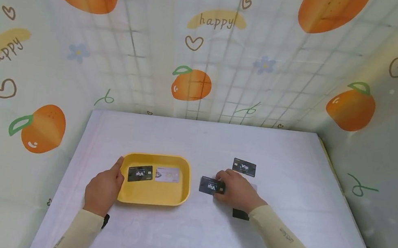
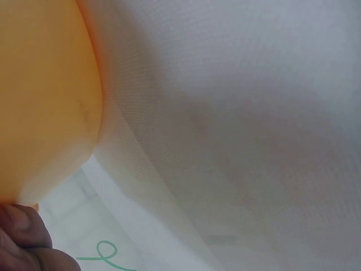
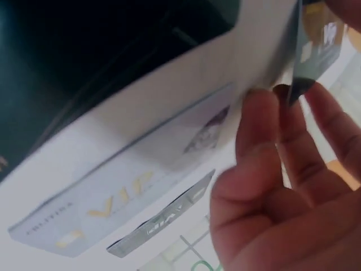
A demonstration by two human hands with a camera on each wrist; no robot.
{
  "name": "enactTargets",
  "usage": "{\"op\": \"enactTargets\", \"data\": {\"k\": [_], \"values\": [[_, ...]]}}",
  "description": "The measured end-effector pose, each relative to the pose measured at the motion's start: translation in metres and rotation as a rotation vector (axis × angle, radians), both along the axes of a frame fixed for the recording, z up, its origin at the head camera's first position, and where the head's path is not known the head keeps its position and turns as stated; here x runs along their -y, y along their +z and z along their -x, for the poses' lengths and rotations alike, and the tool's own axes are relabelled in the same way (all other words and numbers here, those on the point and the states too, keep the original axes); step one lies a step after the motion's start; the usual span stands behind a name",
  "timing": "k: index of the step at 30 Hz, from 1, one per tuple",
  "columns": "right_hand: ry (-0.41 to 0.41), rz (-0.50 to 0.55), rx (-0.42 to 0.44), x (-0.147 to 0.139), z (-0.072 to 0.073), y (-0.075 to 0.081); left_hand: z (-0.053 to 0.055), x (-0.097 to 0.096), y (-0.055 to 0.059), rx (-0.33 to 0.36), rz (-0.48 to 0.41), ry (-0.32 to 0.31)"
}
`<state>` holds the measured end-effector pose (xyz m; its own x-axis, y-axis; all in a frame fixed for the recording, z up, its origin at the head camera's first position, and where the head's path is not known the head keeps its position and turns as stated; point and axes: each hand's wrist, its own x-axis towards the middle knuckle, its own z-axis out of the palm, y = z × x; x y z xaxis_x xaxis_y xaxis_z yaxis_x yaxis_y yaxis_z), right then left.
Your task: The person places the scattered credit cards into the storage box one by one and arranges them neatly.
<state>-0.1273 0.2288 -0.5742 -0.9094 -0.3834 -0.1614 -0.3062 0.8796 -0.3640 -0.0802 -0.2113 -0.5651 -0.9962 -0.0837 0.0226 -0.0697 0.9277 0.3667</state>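
Observation:
My left hand grips the left side of a yellow tray; its fingers show low in the left wrist view, against the tray's wall. Inside the tray lie a black VIP card and a white card, side by side. Right of the tray, my right hand pinches another black VIP card by its right end. A white VIP card lies under that hand, mostly covered in the head view.
Behind the right hand a black VIP card lies on the white tabletop. Nearer, a black card is partly hidden by the wrist. A curtain printed with oranges surrounds the table's back and sides.

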Motion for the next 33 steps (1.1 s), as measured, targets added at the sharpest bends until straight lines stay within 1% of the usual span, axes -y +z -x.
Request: {"op": "enactTargets", "data": {"k": [7,15,19,26,30,33], "values": [[0.002,0.009,-0.007,0.001,-0.005,-0.002,0.0,0.002,-0.004,-0.014,0.005,0.001],[0.011,-0.042,-0.015,0.003,-0.008,-0.003,-0.001,0.002,-0.006,-0.072,0.005,-0.01],[0.022,-0.028,-0.002,0.004,-0.006,-0.002,-0.002,0.001,-0.005,-0.077,-0.001,-0.011],[0.013,-0.051,0.031,0.008,-0.005,0.001,-0.002,0.002,-0.005,-0.064,-0.01,-0.016],[0.0,-0.028,0.038,0.011,-0.006,0.005,-0.002,0.002,-0.007,-0.086,-0.006,-0.017],[-0.01,-0.007,0.048,0.013,-0.008,0.005,-0.002,0.002,-0.006,-0.089,-0.007,-0.018]]}}
